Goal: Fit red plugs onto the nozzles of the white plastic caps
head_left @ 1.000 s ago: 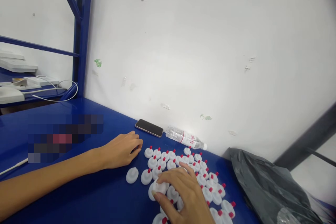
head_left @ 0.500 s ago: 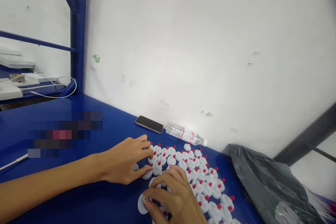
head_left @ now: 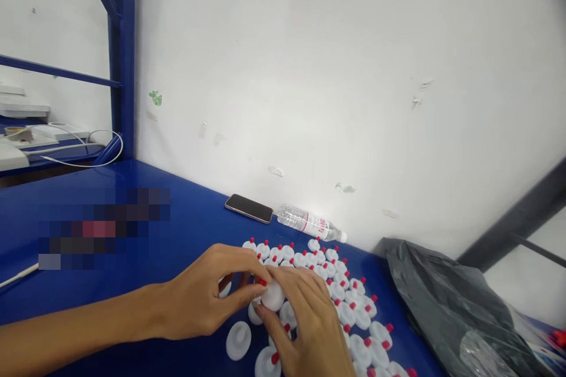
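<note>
White lid (head_left: 274, 298): one, held over the near left edge of the group, pinched in the right fingers; its dome faces the camera.

Red tip (head_left: 262, 283): one, at the lid's upper left edge, apparently in the left finger and thumb; whether fully seated on the lid, cannot tell.

Left hand (head_left: 203, 290): one, thumb and forefinger drawn together at the red tip. Change: a second ago it lay on the table (head_left: 194, 218), near the phone (head_left: 249, 208); half a second ago it was over the rows.

Right hand (head_left: 312, 315): one, thumb and fingers closed about the lid. Change: moved up from the near edge to meet the left. Meaning, as judged: both hands now work on a single piece, where the right had worked alone.

Bare lid (head_left: 239, 340): one, flat on the table, no red tip showing; lies about where the right fingers were half a second ago.

Part-hidden lid (head_left: 226, 288): one, behind the left hand; tip, if any, not visible.

Other lids (head_left: 361, 318): many, close together, most red-tipped.

Bottle (head_left: 309, 223): one, on its side, beside the phone.
</note>
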Tool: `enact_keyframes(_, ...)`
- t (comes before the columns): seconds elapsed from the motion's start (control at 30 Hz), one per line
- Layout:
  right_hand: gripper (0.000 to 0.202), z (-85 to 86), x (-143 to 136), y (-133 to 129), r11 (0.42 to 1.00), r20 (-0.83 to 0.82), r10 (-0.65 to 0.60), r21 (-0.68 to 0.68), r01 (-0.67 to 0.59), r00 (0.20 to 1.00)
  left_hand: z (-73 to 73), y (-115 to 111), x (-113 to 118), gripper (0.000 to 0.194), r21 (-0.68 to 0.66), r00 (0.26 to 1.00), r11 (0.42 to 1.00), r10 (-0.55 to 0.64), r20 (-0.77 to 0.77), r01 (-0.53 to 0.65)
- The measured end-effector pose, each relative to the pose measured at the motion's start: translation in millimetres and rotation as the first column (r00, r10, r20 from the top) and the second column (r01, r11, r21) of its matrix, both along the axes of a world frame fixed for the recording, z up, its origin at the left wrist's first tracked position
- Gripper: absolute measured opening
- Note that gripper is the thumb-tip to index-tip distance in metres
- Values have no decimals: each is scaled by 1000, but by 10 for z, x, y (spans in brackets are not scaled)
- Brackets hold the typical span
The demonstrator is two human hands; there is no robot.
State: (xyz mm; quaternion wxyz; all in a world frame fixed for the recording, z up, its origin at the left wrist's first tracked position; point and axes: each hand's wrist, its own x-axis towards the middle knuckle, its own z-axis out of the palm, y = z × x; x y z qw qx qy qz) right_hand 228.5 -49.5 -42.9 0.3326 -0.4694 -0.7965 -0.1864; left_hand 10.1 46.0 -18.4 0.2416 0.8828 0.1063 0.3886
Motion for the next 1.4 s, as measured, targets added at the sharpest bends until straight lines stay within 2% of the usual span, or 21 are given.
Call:
enact_keyframes(0.07,42,1,-2,0,999,-1,33,14,-33,999,-35,-41,15,10,103,999,994,38,-7,-37)
enact_keyframes(0.17,39,40,-24,-14,997,-18,68,32,-68,998,-71,-38,9,12,311,990,945,127,-56,-103)
enact_keyframes(0.23,38,79,-50,-25,995,-31,87,43,-86,996,-72,-31,-3,24,324,985,942,130,-112,-87)
enact_keyframes(0.33,33,147,-84,-40,993,-25,101,62,-99,995,-51,-65,0,38,176,983,984,24,-180,8)
enact_keyframes(0.4,33,197,-77,-49,993,5,97,71,-97,995,-25,-104,24,44,-5,982,999,-37,-184,37)
enact_keyframes(0.43,33,224,-55,-53,992,30,93,85,-95,995,-7,-114,37,47,-109,983,994,-35,-180,15)
enact_keyframes(0.5,35,279,35,-53,987,94,66,139,-79,993,45,-83,50,53,-278,985,957,38,-166,-83)
enact_keyframes(0.57,31,327,178,-40,978,120,-13,210,-13,993,113,42,24,52,-335,973,917,177,-146,-217)
enact_keyframes(0.63,23,355,326,-19,960,58,-128,258,109,990,176,247,-41,48,-300,938,889,321,-128,-345)
enact_keyframes(0.7,22,357,420,-1,945,-42,-213,246,216,976,202,478,-117,47,-212,881,856,452,-136,-472)
enact_keyframes(0.77,25,339,424,3,948,-97,-228,204,243,969,173,670,-172,44,-107,828,831,517,-217,-547)
enact_keyframes(0.9,23,289,247,-28,987,-68,-120,102,126,990,9,835,-189,27,75,696,788,580,-423,-611)
enact_keyframes(1.0,23,259,129,-50,998,-27,-12,67,13,1000,-76,829,-176,25,173,597,770,597,-537,-614)
enact_keyframes(1.07,23,233,91,-51,998,-7,28,61,-27,1000,-89,809,-179,25,213,558,774,591,-583,-596)
enact_keyframes(1.23,29,139,62,-29,999,4,51,-3,-51,999,-76,782,-209,24,238,552,792,573,-605,-562)
enact_keyframes(1.4,33,115,62,-13,991,32,117,-63,-115,993,-44,763,-192,22,216,614,789,591,-523,-575)
